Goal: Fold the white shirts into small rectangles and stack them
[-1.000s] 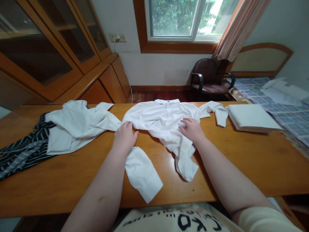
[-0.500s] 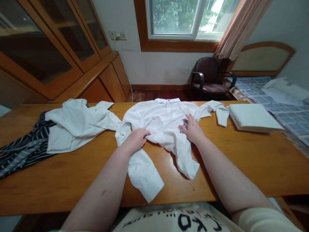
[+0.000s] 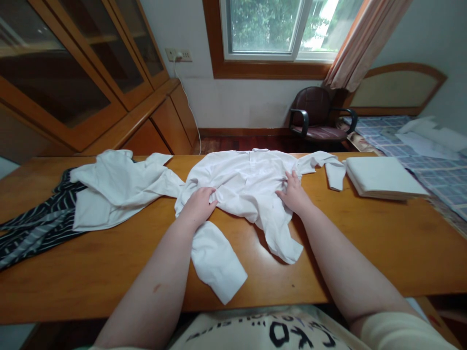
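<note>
A white long-sleeved shirt (image 3: 244,182) lies spread across the middle of the wooden table (image 3: 365,243), collar toward the window. My left hand (image 3: 199,205) rests on its left side with fingers curled into the cloth near the sleeve (image 3: 215,262) that trails to the near edge. My right hand (image 3: 295,193) presses on the right side of the shirt, fingers bent into the fabric. The other sleeve (image 3: 328,167) stretches right.
Another white garment (image 3: 116,187) lies crumpled at the left, over a dark striped one (image 3: 32,228). A folded white stack (image 3: 381,177) sits at the table's right. Beyond stand a dark armchair (image 3: 317,116), wooden cabinets (image 3: 91,73) and a bed (image 3: 419,146).
My left hand pulled back left and toward me along the shirt's left side. My right hand slid slightly forward and right. The shirt's lower part shifted.
</note>
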The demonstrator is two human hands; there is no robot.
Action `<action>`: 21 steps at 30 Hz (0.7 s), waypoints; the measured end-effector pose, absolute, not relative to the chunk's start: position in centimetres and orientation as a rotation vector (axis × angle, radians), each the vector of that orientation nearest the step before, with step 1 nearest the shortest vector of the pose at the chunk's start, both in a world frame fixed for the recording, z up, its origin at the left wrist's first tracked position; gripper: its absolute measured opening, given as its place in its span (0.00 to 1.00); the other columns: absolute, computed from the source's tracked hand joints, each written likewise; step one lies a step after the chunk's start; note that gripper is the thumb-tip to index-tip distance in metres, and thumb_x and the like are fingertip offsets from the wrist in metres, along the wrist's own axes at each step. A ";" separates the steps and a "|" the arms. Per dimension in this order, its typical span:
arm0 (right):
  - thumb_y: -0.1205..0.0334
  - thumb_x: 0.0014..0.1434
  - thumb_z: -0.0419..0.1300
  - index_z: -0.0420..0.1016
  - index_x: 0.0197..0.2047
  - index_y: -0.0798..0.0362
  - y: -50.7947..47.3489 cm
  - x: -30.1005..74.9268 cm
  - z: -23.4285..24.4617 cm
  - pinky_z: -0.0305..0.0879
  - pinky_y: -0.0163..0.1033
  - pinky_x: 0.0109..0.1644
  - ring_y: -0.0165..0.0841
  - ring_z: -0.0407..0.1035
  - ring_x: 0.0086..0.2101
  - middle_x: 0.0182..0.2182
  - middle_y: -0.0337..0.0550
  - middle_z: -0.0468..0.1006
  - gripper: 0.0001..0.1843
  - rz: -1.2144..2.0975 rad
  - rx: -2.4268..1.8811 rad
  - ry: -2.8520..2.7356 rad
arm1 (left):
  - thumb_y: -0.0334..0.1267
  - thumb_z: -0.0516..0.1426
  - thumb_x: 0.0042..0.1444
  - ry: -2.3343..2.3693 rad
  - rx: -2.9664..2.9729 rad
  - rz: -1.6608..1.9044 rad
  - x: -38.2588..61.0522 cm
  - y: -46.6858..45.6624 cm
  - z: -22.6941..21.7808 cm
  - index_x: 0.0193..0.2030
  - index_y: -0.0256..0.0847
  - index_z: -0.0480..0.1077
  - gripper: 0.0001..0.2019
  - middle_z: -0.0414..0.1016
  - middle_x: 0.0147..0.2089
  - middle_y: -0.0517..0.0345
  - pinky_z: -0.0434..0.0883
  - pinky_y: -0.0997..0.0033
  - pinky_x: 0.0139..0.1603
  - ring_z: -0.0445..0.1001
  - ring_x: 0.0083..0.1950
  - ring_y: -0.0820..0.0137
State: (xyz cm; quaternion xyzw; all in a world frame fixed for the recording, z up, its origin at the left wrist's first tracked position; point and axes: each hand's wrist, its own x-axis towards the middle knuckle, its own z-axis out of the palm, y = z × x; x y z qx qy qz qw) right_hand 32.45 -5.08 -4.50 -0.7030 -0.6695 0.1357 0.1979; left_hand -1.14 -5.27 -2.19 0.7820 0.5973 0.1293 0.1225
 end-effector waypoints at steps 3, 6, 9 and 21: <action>0.52 0.52 0.62 0.35 0.71 0.60 -5.3 32.9 -4.5 0.43 0.54 0.67 0.51 0.32 0.67 0.69 0.64 0.29 0.53 0.440 -1.981 -1.807 | 0.41 0.54 0.56 1.806 2.263 0.239 -1.6 -5.1 -2.7 0.62 0.37 0.60 0.27 0.65 0.63 0.43 0.60 0.55 0.62 0.63 0.63 0.54; 0.47 0.52 0.62 0.36 0.71 0.58 -5.4 33.2 -4.5 0.42 0.55 0.67 0.52 0.33 0.67 0.69 0.63 0.30 0.54 0.499 -1.990 -1.812 | 0.45 0.54 0.57 1.867 2.225 0.159 -2.4 -4.7 -3.1 0.66 0.38 0.56 0.31 0.58 0.68 0.43 0.53 0.47 0.66 0.52 0.70 0.51; 0.45 0.53 0.60 0.38 0.71 0.59 -5.3 33.1 -4.6 0.44 0.57 0.66 0.53 0.34 0.67 0.69 0.63 0.34 0.53 0.481 -1.975 -1.813 | 0.44 0.53 0.58 1.870 2.225 0.175 -2.8 -4.4 -3.3 0.65 0.40 0.59 0.28 0.58 0.68 0.46 0.50 0.42 0.66 0.49 0.71 0.50; 0.61 0.54 0.61 0.77 0.42 0.52 -5.8 31.7 -2.8 0.66 0.43 0.49 0.38 0.70 0.42 0.38 0.46 0.78 0.12 0.355 -1.611 -2.187 | 0.48 0.51 0.61 1.232 2.334 0.451 1.3 -6.9 -1.7 0.66 0.45 0.59 0.27 0.60 0.67 0.54 0.56 0.60 0.67 0.59 0.67 0.63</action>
